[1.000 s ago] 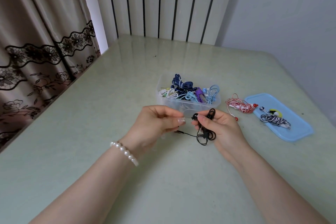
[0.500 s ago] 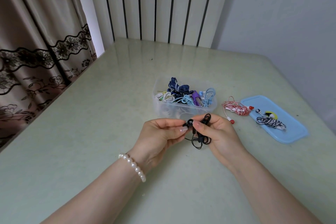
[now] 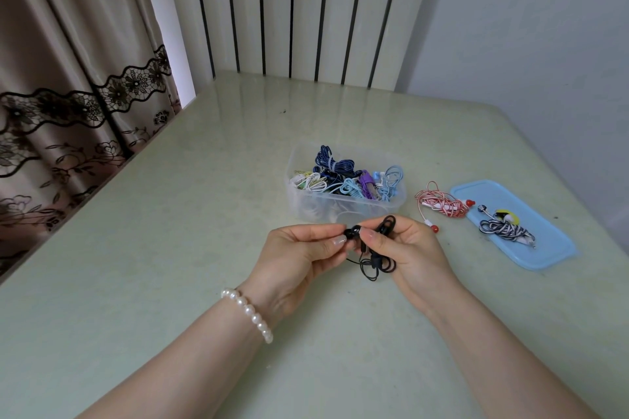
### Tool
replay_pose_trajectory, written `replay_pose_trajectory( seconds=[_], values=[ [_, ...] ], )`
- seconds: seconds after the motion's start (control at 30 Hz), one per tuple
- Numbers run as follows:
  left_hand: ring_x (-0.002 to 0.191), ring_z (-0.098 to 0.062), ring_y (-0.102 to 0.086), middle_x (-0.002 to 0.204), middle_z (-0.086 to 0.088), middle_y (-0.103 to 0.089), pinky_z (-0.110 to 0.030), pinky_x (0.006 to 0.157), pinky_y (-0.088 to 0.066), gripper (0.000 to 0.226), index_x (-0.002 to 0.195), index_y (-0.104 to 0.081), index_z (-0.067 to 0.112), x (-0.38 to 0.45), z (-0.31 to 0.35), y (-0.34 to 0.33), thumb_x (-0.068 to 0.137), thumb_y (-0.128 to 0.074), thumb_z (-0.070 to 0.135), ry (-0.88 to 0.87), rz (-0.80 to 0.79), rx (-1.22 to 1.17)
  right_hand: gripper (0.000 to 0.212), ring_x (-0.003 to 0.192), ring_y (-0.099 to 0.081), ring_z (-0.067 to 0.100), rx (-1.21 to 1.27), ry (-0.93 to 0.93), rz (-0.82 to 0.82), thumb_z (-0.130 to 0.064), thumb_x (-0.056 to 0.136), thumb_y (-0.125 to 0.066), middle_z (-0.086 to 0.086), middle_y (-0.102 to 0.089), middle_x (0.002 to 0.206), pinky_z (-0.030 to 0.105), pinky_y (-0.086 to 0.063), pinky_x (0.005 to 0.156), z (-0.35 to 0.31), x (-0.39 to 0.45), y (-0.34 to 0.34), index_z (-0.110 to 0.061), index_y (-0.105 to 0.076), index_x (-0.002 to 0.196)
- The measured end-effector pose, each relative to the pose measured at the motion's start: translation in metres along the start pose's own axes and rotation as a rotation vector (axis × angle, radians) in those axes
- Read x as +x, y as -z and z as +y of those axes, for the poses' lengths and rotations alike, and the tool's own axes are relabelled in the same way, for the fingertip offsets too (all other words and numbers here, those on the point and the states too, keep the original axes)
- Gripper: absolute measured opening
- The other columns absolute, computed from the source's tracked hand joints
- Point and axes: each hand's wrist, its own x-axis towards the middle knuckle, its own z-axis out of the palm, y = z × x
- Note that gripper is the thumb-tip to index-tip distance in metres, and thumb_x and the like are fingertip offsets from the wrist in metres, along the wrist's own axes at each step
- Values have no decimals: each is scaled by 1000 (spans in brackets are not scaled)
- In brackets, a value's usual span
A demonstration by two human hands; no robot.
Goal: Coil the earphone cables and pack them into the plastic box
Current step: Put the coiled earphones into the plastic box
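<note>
Left hand (image 3: 299, 255) pinches black earphone (image 3: 374, 248) earbud; right hand (image 3: 408, 252) grips its coiled cable; plastic box (image 3: 343, 207) just beyond, on desk (image 3: 170, 248).

- A pale green, glossy tabletop (image 3: 170, 248) is carrying everything, its far edge lying against a wall of white vertical slats.
- A clear plastic box (image 3: 343, 206) is sitting on it near the middle, holding coiled earphone cables in blue, white, purple and light blue.
- A red-and-white earphone bundle (image 3: 442, 205) is lying just right of the box, touching a flat light-blue plastic lid (image 3: 551, 248).
- The lid is resting further right on the tabletop.
</note>
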Motion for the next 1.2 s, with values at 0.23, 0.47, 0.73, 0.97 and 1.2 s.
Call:
replay_pose_trajectory(
  seconds=[0.23, 0.47, 0.73, 0.97, 1.2],
  values=[
    [61, -17, -70, 70, -14, -71, -24, 63, -57, 16, 78, -67, -4, -1, 1, -1, 76, -56, -15, 34, 14, -20, 56, 80, -60, 33, 10, -9, -1, -55, 34, -86, 9, -71, 73, 57, -41, 90, 2, 1, 0, -17, -73, 73],
    [60, -17, -70, 68, -13, -71, -24, 62, -57, 15, 77, -66, -3, -1, 0, 0, 77, -56, -15, 62, 25, -24, 34, 71, -65, 23, -18, -26, -3, -40, 45, -86, 7, -71, 70, 34, -50, 75, 0, 1, 0, -20, -74, 69],
    [59, -18, -69, 66, -14, -71, -24, 61, -57, 15, 76, -66, -4, 1, -2, -2, 75, -57, -16, 60, 35, -24, 10, 72, -59, 28, -31, -39, 70, -5, 64, -67, 8, -66, 65, 37, -47, 73, -5, 1, -5, -14, -71, 62],
    [60, -17, -69, 69, -13, -71, -22, 60, -58, 14, 77, -67, -5, 2, -4, -4, 74, -59, -16, 5, 28, 39, 22, 74, -58, 32, -129, -31, 105, 7, 75, -64, 18, -64, 70, 40, -46, 73, -9, 1, -4, -12, -70, 65],
    [60, -17, -69, 69, -13, -71, -22, 61, -58, 13, 79, -66, -6, 2, -4, -4, 76, -57, -15, -8, 2, 34, 22, 75, -57, 34, -176, -56, 117, 5, 75, -65, 21, -64, 73, 55, -49, 81, -14, -1, -6, -13, -71, 63]
  ],
)
